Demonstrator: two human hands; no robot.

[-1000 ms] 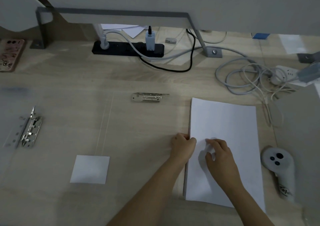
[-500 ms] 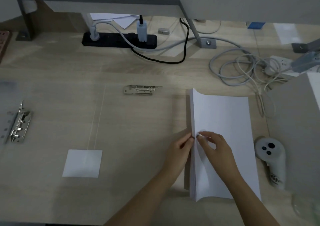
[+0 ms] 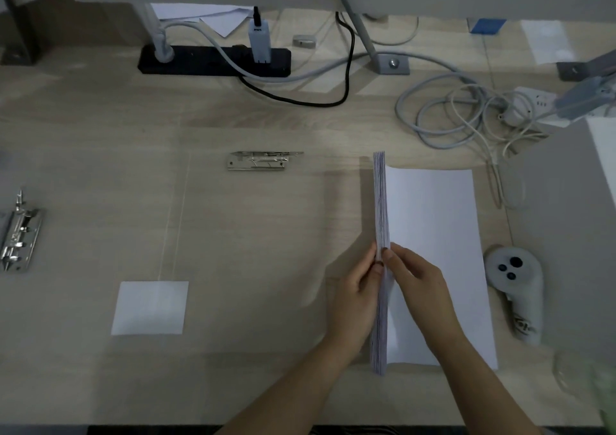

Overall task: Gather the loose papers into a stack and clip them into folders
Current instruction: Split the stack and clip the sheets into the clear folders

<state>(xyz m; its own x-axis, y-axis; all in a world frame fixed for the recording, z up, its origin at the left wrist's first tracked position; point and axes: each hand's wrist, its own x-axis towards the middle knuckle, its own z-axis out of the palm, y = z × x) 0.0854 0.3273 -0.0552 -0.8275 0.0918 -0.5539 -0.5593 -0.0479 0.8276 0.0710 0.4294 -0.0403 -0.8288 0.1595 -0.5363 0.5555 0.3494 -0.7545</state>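
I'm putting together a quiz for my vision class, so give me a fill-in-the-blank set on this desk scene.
1. The left hand and right hand pinch the upturned ___ edge of the paper stack.
2. The power strip at the back of the desk is ___ in colour.
3. The white controller lies to the ___ of the paper stack.
4. Counting the centre clip and the far-left clip, ___ metal clips lie on the desk.

Missing words: left; black; right; two.
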